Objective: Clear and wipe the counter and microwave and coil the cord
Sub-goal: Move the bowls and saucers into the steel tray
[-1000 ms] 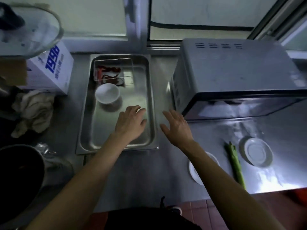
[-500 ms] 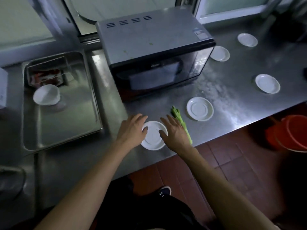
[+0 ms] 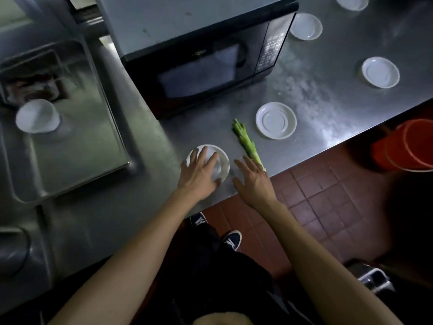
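Left hand [image 3: 199, 174] lies flat, fingers straight and spread, over the near white saucer [image 3: 221, 160] at the bench's front edge; whether it presses or only hovers is unclear. Right hand [image 3: 253, 178] is open too, fingers spread, just beside that saucer, covering the stalk end of the green leek piece [image 3: 244, 141].

Steel bench [image 3: 328, 106] is dull grey with a whitish smeared patch right of the microwave. Steel tray [image 3: 70, 146] on the left is motion-blurred; a white bowl [image 3: 37, 116] sits in it, and reddish stuff at its far end is too blurred to identify. Black microwave [image 3: 199, 50] with grey top stands at the back, door closed, top cut off by the frame. Orange bucket [image 3: 407, 146] on the floor is cut at the right edge. More white saucers: one [image 3: 276, 120] by the leek, one [image 3: 380, 72] far right, one [image 3: 305, 26] beside the microwave.
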Available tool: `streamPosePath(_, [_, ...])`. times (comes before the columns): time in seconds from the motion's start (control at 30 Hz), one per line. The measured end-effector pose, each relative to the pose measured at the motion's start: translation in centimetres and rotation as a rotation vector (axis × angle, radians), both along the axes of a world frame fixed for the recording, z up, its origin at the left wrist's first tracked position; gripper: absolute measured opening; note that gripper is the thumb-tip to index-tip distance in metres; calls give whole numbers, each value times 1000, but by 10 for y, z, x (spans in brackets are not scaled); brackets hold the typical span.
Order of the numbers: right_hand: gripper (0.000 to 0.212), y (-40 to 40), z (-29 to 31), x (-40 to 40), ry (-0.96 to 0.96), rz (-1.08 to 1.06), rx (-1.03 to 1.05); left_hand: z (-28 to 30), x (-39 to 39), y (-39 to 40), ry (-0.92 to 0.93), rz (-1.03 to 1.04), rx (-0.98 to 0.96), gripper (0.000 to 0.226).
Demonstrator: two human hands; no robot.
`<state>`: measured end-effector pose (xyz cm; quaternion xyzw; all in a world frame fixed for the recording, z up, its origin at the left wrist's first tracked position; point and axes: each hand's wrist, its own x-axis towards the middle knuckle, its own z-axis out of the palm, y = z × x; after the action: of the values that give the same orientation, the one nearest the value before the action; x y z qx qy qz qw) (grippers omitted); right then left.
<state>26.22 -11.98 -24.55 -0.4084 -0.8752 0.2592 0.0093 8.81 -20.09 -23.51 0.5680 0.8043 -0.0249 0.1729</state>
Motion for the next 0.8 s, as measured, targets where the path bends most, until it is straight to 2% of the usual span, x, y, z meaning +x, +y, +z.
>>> streamPosePath(0.3, [53,7,-3,-12,-51,-73,1,-35,-11,21,-21,-56,-78,101])
streamPosePath(0.63, [51,21,-7,-30,-73,-137,-8,-40,-22,28,-71,-99,-124,116])
streamPosePath(0.8, [51,32,-6,-31,-79,-146,8,-31,-24,33,-62,-80,-72,116])
